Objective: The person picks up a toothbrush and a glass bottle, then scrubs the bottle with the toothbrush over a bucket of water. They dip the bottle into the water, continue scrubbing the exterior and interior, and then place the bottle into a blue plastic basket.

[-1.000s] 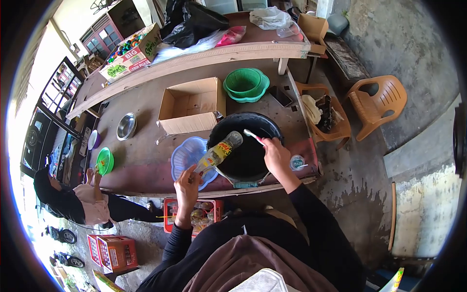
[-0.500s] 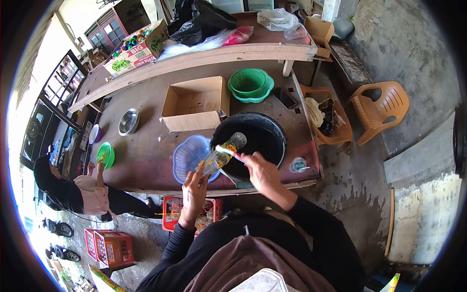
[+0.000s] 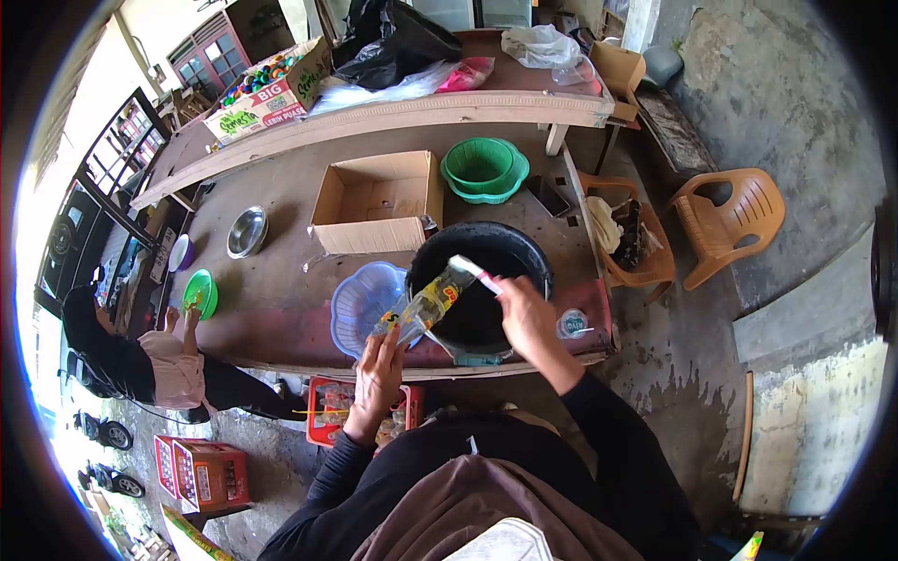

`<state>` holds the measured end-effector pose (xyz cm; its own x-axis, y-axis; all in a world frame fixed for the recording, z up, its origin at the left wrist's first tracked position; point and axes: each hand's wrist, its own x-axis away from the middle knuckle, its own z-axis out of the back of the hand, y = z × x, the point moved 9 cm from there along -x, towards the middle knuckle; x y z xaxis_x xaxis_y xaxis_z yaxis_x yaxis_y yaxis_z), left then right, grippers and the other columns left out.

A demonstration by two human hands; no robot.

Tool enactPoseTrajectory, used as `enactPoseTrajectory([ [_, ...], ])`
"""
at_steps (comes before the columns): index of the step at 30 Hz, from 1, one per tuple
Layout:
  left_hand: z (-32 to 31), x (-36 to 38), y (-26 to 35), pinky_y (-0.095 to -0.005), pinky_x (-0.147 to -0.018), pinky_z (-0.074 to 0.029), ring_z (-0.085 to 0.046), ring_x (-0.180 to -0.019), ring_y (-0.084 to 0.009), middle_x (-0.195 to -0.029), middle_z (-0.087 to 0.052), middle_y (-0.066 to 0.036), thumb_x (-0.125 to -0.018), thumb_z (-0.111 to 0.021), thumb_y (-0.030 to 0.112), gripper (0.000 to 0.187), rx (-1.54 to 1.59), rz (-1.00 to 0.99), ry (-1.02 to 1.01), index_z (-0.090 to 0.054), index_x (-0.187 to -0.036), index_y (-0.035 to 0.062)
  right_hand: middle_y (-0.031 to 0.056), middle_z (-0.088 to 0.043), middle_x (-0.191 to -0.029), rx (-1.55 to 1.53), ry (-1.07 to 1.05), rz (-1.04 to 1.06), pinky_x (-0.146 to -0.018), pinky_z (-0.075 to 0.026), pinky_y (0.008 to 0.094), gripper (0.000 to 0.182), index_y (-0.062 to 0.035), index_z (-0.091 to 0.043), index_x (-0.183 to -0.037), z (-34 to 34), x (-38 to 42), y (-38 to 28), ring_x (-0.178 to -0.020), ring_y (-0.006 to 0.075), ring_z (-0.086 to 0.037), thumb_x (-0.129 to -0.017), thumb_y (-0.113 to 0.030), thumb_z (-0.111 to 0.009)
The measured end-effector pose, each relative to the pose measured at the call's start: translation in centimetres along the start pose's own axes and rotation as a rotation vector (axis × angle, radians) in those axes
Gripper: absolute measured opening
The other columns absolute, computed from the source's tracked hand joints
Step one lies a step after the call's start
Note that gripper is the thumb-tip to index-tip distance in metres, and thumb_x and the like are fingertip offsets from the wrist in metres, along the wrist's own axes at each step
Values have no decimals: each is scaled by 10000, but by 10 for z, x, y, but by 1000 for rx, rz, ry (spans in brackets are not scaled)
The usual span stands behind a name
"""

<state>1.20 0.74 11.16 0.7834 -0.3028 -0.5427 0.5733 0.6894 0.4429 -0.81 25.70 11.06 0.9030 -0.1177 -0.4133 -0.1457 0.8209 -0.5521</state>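
Note:
My left hand (image 3: 377, 376) is closed round the lower end of a clear glass bottle (image 3: 423, 307) with yellow-and-red markings. The bottle slants up and away over the near-left rim of a black tub (image 3: 545, 271) holding dark liquid. In my right hand (image 3: 526, 320) is a brush (image 3: 475, 271) with a white head and a pinkish handle. Its head lies against the far end of the bottle; the bristles are too small to make out. Left of the tub, partly behind the bottle, sits a blue scalloped plastic basin (image 3: 350, 309).
An open cardboard box (image 3: 365, 237), green baskets (image 3: 510, 182), a phone (image 3: 548, 196) and a plastic cup (image 3: 572, 323) stand on the table. A red crate (image 3: 323, 435) of bottles is below its edge. At left, another person (image 3: 173, 360) reaches into a green bowl (image 3: 202, 297).
The brush has moved from the middle of the bottle to its far end, my right hand shifting right. My left hand still grips the bottle, its position nearly the same.

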Motion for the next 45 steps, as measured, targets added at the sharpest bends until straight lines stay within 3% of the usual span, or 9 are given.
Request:
enactPoseTrajectory([
  [2,0,5,5,-412,-734,-510,-602,-849,-345,-972,-585,-180,-832,-658,16,378,-39,-58,2,-564,-1198,-9,114,-557,-872,-125,-100,135,-591,-503,436,215,-116,-609,-1083,-2,17,-42,-712,333,-626,-876,-88,-561],
  [8,-1,3,10,-403,-772,-510,-599,-882,-325,-973,-582,-171,-825,-657,-3,361,-59,-91,-21,-575,-1176,-23,119,-572,-915,142,-36,-40,-604,-514,456,188,-111,-592,-1073,-13,-11,33,-726,347,-626,-903,-114,-510],
  [12,0,4,10,-402,-753,-520,-618,-871,-332,-976,-598,-171,-811,-672,-10,369,-43,-74,7,-605,-1173,9,103,-548,-877,-86,-157,164,-597,-510,444,178,-112,-592,-1067,-4,20,-51,-699,337,-623,-897,-131,-544],
  [17,-2,4,8,-394,-775,-519,-607,-881,-323,-974,-583,-165,-816,-666,-5,366,-55,-90,-15,-580,-1172,-12,87,-563,-861,175,-12,-58,-564,-511,437,159,-108,-622,-1021,-11,-6,40,-697,326,-634,-873,-102,-566],
  [22,0,6,-7,-418,-718,-525,-621,-848,-357,-978,-604,-191,-823,-669,10,353,12,29,24,-580,-1164,-15,107,-546,-888,-106,-120,161,-564,-513,437,254,-116,-605,-1132,-12,31,-43,-681,315,-627,-881,-103,-572],
  [26,3,7,-14,-423,-720,-528,-627,-851,-378,-988,-609,-216,-830,-659,6,332,71,126,10,-584,-1152,-23,108,-560,-908,187,-44,-92,-572,-512,451,223,-116,-594,-1109,-18,6,40,-704,335,-628,-893,-111,-542],
  [32,6,1,-16,-412,-684,-536,-649,-826,-374,-979,-620,-206,-842,-647,12,323,94,122,49,-587,-1158,-8,98,-560,-908,-126,-112,121,-587,-507,432,248,-119,-595,-1133,-15,30,-42,-739,326,-629,-890,-96,-553],
  [36,7,-1,-15,-400,-654,-534,-655,-801,-356,-979,-624,-202,-838,-648,0,319,90,142,16,-594,-1153,1,86,-591,-905,136,-3,-99,-611,-498,432,222,-124,-598,-1113,-15,3,26,-754,335,-624,-896,-98,-565],
  [45,11,-4,-21,-362,-620,-529,-655,-730,-304,-910,-631,-179,-836,-650,0,323,168,195,34,-598,-1156,3,101,-574,-902,107,-8,-79,-593,-510,448,179,-116,-600,-1064,-10,5,16,-734,333,-632,-889,-104,-562],
])
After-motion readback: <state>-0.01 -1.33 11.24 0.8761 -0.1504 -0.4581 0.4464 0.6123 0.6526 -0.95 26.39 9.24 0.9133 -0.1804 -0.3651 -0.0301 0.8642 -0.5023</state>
